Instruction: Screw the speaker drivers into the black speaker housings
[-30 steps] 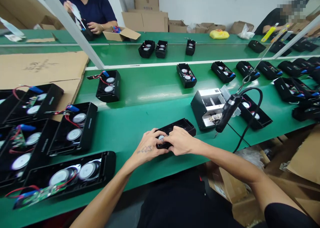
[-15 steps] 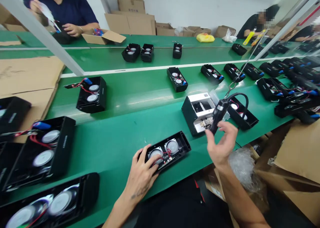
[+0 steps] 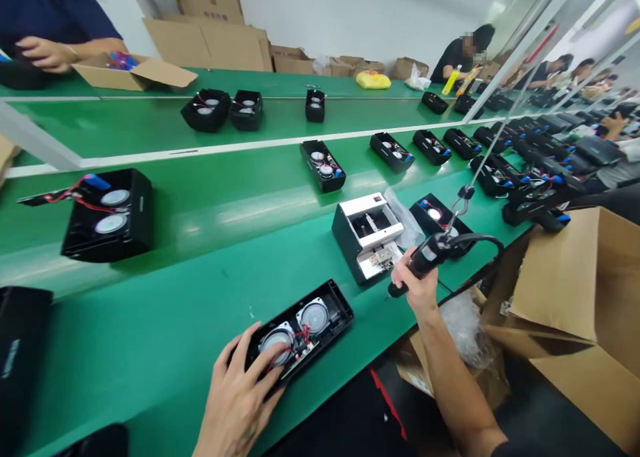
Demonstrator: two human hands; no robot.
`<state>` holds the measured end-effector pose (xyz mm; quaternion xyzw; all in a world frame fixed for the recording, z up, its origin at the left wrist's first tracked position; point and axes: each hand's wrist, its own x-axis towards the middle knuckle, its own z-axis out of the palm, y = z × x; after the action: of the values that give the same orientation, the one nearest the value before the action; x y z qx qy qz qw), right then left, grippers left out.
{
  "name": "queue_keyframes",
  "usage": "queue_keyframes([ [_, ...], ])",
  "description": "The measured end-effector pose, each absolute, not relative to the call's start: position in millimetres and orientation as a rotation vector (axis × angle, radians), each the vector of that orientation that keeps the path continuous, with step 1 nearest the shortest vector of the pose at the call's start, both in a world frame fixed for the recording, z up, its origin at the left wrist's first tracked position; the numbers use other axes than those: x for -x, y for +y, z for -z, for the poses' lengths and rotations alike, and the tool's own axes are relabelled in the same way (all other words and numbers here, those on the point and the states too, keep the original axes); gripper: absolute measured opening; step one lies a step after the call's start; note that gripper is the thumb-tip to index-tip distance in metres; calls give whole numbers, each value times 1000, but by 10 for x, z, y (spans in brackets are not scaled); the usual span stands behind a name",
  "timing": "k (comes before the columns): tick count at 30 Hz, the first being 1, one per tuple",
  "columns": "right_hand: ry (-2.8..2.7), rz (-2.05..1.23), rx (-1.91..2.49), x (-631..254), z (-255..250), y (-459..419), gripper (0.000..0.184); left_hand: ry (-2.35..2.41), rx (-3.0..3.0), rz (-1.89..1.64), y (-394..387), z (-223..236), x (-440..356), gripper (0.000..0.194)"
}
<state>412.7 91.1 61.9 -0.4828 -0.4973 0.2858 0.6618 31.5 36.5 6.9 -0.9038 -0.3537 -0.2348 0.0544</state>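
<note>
A black speaker housing (image 3: 340, 305) with two round grey speaker drivers (image 3: 315, 317) and red wires lies open side up on the green bench. My left hand (image 3: 240, 383) grips its left end, fingers spread across the rim and over one driver. My right hand (image 3: 417, 285) is wrapped round a black electric screwdriver (image 3: 431, 251), which hangs from a hook and cable and is tilted with its tip toward the lower left. The tip is above the bench, apart from the housing. Just behind that hand stands a black-and-white box-shaped device (image 3: 347, 247), its front tray partly hidden by my fingers.
Another open housing (image 3: 425, 207) and a clear plastic bag (image 3: 404, 220) lie beside the device. More housings (image 3: 323, 167) stand along the green belt, with a crowd of them at right. Cardboard boxes (image 3: 555, 290) sit at lower right. Co-workers sit across the line.
My right hand has gone from loose fingers beside the hanging screwdriver to a closed grip on it, tilting it over. My left hand stays on the housing. The view has turned right.
</note>
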Motion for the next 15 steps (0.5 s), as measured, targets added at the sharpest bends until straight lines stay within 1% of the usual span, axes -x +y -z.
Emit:
queue_keyframes([
  [4,-981,-426,999,-4153,-972,1109,33,-1043,2748,763,451,-79,-348,8],
  [6,-988,-373,1009,-4126,-1091,1219,38,-1046,2751,747,484,-86,-380,9],
  [11,-1102,-425,1158,-4043,-1122,1384,30,-1016,2768,747,536,-125,-430,10],
  [13,-1140,-468,1197,-4037,-1112,1380,30,-1036,2785,756,538,-144,-442,10],
  [15,-1167,-583,1207,-4015,-1119,1324,33,-1094,2799,771,532,-154,-455,11],
])
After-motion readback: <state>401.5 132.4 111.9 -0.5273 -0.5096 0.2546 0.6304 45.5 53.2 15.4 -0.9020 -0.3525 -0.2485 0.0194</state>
